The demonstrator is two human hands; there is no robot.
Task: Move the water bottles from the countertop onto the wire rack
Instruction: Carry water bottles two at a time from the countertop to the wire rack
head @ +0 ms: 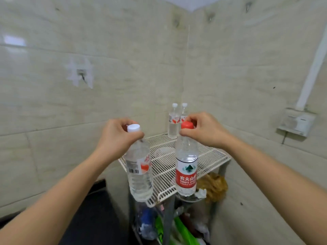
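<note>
My left hand grips the neck of a clear bottle with a white cap, which hangs tilted over the front left corner of the white wire rack. My right hand pinches the neck of a bottle with a red cap and red label, held upright above the rack's front edge. Two more white-capped bottles stand side by side at the rack's far corner against the wall; the right one is partly hidden by my right hand.
The rack stands in a tiled corner. Bags and clutter fill the space under it, with a brown bundle at its right. A dark countertop lies lower left. A wall socket box and white conduit are on the right wall.
</note>
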